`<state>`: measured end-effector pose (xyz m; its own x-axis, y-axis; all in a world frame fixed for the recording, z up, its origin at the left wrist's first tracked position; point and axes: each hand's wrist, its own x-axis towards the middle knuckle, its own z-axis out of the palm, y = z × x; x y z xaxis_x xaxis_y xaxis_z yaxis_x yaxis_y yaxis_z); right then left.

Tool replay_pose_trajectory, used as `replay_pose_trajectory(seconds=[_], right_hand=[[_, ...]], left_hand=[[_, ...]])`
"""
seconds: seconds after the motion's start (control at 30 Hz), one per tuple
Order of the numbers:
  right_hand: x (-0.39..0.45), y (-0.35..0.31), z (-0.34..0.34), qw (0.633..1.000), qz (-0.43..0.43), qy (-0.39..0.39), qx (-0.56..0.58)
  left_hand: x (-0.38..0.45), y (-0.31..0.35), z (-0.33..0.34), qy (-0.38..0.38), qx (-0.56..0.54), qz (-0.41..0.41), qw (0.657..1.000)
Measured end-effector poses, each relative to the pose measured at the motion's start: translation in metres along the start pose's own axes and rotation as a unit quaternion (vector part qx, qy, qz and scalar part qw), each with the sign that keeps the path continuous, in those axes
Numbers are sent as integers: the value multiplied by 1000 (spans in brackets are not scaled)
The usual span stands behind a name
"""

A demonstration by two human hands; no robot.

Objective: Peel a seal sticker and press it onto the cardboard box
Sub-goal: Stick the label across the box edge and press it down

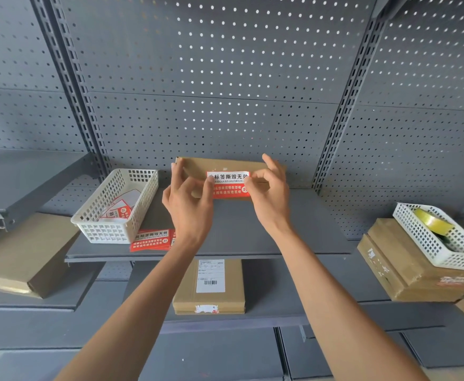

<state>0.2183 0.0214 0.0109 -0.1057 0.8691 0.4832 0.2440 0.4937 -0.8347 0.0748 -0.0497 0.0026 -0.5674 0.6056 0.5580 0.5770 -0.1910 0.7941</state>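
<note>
A flat brown cardboard box (225, 164) lies on the grey middle shelf (302, 232) against the pegboard. A red and white seal sticker (228, 185) is stretched over the box's front edge. My left hand (188, 200) pinches the sticker's left end between thumb and forefinger, its other fingers spread above the box. My right hand (270, 193) pinches the right end the same way. Whether the sticker touches the cardboard I cannot tell.
A white basket (118, 207) with sticker sheets stands left of my hands, more red sticker sheets (153, 240) beside it. A labelled box (209, 287) sits on the shelf below. At right, a basket (440, 237) with a tape roll (431, 221) rests on stacked boxes (407, 270). Another box (24, 254) is at left.
</note>
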Motion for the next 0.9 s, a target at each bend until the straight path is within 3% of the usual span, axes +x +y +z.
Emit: replay_pose_trajectory(seconds=[0.9], right_hand=[[24, 17, 22, 985, -76, 103, -116]], left_hand=[[27, -6, 28, 79, 124, 2, 989]])
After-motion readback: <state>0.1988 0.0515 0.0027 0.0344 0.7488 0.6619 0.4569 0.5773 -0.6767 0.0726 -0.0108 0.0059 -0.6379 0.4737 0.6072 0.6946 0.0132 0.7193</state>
